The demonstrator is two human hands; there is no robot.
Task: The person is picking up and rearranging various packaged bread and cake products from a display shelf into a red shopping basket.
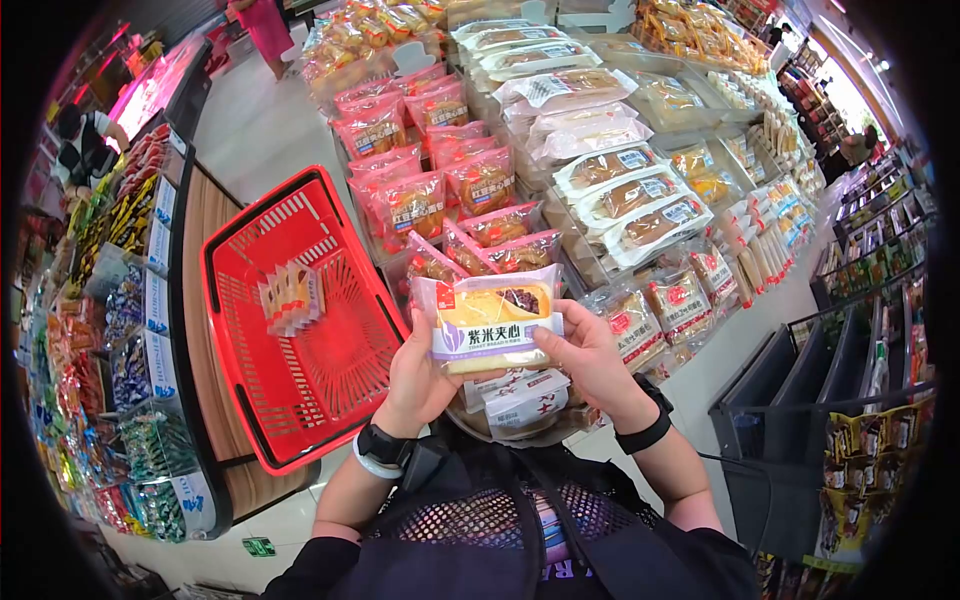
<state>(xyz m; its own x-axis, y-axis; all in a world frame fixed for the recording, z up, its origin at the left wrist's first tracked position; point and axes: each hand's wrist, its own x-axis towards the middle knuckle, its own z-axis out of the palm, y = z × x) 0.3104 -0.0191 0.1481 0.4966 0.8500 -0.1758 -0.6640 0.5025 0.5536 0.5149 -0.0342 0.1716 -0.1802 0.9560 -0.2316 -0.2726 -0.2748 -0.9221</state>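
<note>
Both my hands hold one packaged sandwich bread (495, 318) in front of my chest, its printed front facing up at me. My left hand (420, 372) grips the left edge, and my right hand (590, 355) grips the right edge with the thumb on the label. Beyond the bread are red-and-pink bags of red bean bread (410, 205) in a clear bin. Below it lie white-labelled packs (525, 400), partly hidden by my hands. To the left is a red shopping basket (222, 290) with a few small packaged items (292, 300) inside.
White-wrapped long loaves (640, 205) and more bagged bread (680, 295) fill the display to the right. A curved shelf of bagged snacks (155, 440) stands at far left, dark racks (790, 380) at right. A person in pink (265, 30) stands in the far aisle.
</note>
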